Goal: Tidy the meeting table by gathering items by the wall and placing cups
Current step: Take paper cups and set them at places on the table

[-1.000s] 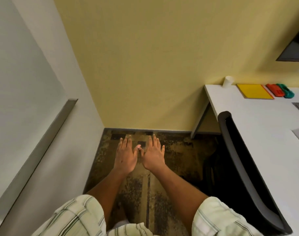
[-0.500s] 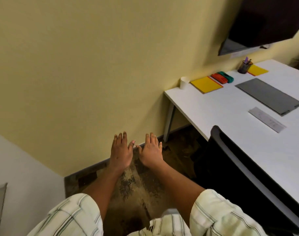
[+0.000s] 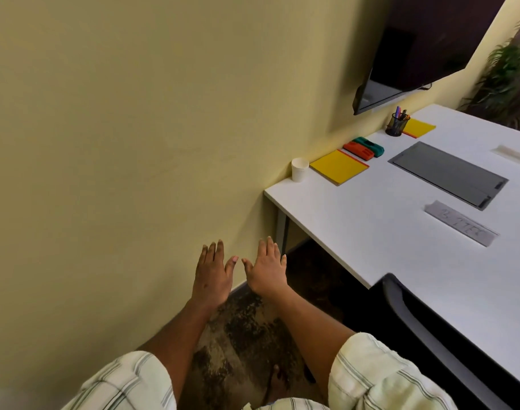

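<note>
My left hand (image 3: 212,272) and my right hand (image 3: 266,269) are held out flat side by side, palms down, fingers apart and empty, in front of the yellow wall and left of the white meeting table (image 3: 371,226). Along the wall on the table stand a white paper cup (image 3: 299,169), a yellow notepad (image 3: 338,166), an orange eraser (image 3: 358,150), a green eraser (image 3: 369,145), a black mesh pen holder (image 3: 396,124) and a second yellow notepad (image 3: 418,127).
A grey cable hatch (image 3: 448,174) is set into the tabletop, with a grey label strip (image 3: 461,222) nearer me. A black chair back (image 3: 430,335) stands at the table's near edge. A dark wall screen (image 3: 424,48) hangs above, and a plant (image 3: 510,75) is at far right.
The view has swung to the right, away from the room corner, bringing more of the table and the wall screen into sight. Both hands stay flat and empty, now slightly further apart.
</note>
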{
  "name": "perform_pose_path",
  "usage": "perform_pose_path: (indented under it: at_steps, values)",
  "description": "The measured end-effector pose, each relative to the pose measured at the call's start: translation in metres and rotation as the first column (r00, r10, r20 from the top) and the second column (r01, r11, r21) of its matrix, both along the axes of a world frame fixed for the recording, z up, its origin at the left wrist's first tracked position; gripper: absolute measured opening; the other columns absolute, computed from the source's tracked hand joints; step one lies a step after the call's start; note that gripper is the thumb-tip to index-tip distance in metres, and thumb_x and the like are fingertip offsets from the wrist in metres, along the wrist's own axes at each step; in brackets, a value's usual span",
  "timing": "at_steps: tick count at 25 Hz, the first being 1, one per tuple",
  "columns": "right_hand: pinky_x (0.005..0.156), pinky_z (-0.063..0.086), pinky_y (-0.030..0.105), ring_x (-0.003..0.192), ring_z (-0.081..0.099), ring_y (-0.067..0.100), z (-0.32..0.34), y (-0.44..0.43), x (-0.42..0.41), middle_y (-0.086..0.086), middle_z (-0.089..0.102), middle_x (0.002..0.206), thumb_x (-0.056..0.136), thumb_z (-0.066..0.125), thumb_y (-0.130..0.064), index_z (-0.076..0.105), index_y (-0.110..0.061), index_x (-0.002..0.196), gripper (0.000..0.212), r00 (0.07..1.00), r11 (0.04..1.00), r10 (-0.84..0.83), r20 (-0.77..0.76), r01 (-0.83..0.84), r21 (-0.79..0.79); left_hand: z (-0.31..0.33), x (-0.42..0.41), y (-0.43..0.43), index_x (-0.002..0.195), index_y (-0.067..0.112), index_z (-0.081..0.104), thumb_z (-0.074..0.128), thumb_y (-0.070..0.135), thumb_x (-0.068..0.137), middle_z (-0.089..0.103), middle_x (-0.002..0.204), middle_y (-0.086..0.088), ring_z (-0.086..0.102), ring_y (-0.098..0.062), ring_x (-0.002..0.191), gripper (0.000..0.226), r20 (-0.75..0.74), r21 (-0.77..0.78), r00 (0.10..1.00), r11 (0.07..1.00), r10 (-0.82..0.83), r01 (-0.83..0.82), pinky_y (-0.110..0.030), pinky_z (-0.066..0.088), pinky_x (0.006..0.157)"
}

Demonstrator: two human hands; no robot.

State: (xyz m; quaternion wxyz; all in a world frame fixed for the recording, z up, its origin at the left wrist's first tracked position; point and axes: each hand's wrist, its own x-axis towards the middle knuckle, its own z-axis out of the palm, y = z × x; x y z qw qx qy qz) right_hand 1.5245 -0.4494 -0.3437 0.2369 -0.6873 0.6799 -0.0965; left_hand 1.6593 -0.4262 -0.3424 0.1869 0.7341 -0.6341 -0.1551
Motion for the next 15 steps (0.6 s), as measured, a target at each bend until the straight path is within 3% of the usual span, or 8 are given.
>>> perform_pose_path:
  at_steps: [7,15]
  values:
    - [0.118,-0.001,0.049,0.148,-0.008,0.026,0.002,-0.108,-0.032,0.006,-0.009,0.161,0.097,0.028,-0.056,-0.003,-0.017,0.152,0.075,0.998,0.998,-0.065,0.025,0.064,0.017,0.001,-0.024,-0.120,0.148,0.012,0.021,0.031,0.048,0.096,0.024,0.155,-0.012,0.012,-0.029,0.146,0.064,-0.078,-0.005,0.997,1.000,-0.008,0.008,-0.040,0.015,0.119]
    - [0.118,0.001,0.048,0.149,-0.004,0.027,-0.012,-0.180,-0.073,0.007,-0.006,0.161,0.097,0.034,-0.052,0.002,-0.017,0.153,0.073,0.968,0.969,-0.245,0.044,0.244,0.037,-0.013,-0.063,-0.229,0.147,0.010,0.023,0.033,0.046,0.097,0.026,0.154,-0.014,0.016,-0.030,0.145,0.063,-0.158,0.052,0.976,0.986,-0.150,0.160,-0.041,0.017,0.119]
